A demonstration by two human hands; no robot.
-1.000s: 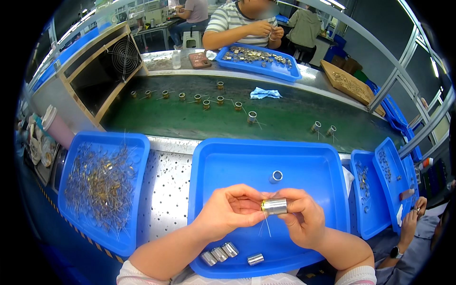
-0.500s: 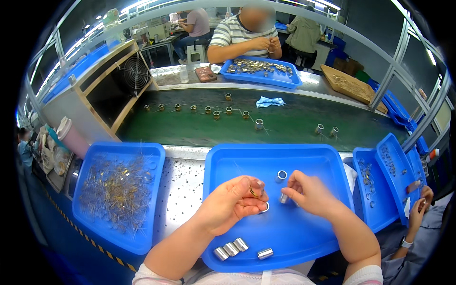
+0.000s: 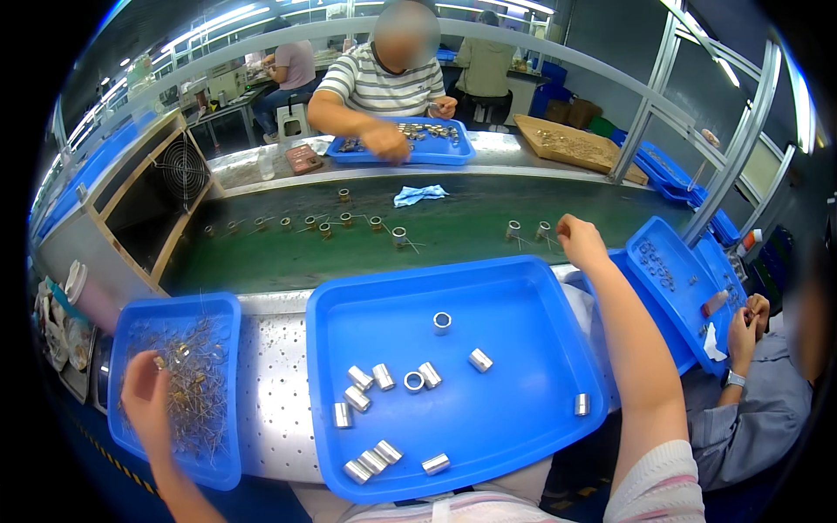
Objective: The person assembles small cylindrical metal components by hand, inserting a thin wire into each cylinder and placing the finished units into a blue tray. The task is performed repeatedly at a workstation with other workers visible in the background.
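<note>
Over the left blue tray [image 3: 231, 383], my left hand [image 3: 146, 397] is closed, a small gold-coloured piece [image 3: 159, 361] at its fingertips. Beside it in that tray lies a tangle of thin wire parts [image 3: 196, 383] with gold bits. My right hand [image 3: 582, 242] reaches over the far right of the green belt, fingers curled together; what they hold, if anything, is hidden. Just left of those fingers stands a metal cylinder with wire legs [image 3: 544, 230]. Several silver metal sleeves [image 3: 383, 376] lie or stand in the large middle blue tray [image 3: 532, 366].
Across the green belt [image 3: 261, 261] stand several wired cylinders [image 3: 399, 235] and a crumpled blue cloth [image 3: 420, 195]. A person opposite reaches over a blue tray of parts [image 3: 436, 157]. At right, another person's hands [image 3: 748, 324] work beside more blue trays [image 3: 654, 261].
My hands have parted: the left moved to the wire-parts tray, the right up to the belt. More sleeves show in the middle tray. The view has shifted, and the person opposite has reached out.
</note>
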